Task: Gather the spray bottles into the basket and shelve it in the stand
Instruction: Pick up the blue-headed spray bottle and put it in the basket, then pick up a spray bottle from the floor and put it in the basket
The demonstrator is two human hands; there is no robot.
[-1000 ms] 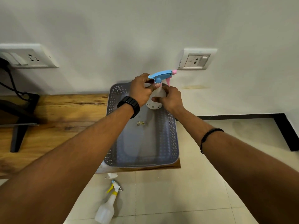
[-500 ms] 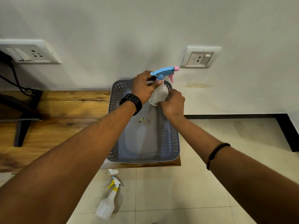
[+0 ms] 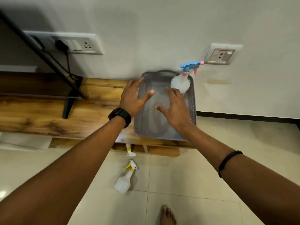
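A grey perforated basket [image 3: 192, 101] sits on the right end of a low wooden shelf [image 3: 65, 114]. A spray bottle with a blue and pink trigger head [image 3: 181, 82] stands upright in the basket's far right corner. My left hand [image 3: 133, 96] hovers open over the basket's left rim. My right hand [image 3: 173, 108] is spread open over the basket's middle, just short of the standing bottle. On the floor below lies a bottle with a yellow and white head [image 3: 125, 179]. Another yellow-collared bottle [image 3: 129, 150] pokes out from under the shelf edge.
Wall sockets [image 3: 219, 54] and a switch panel with a plugged cable [image 3: 68, 44] are on the white wall. A black metal stand leg [image 3: 68, 104] rests on the shelf at left. My bare foot [image 3: 167, 215] stands on the tiled floor.
Both hands have let go of the blue-headed bottle, which now stands in the basket's far right corner. The hands have drawn back and opened. The view has pulled back and shifted.
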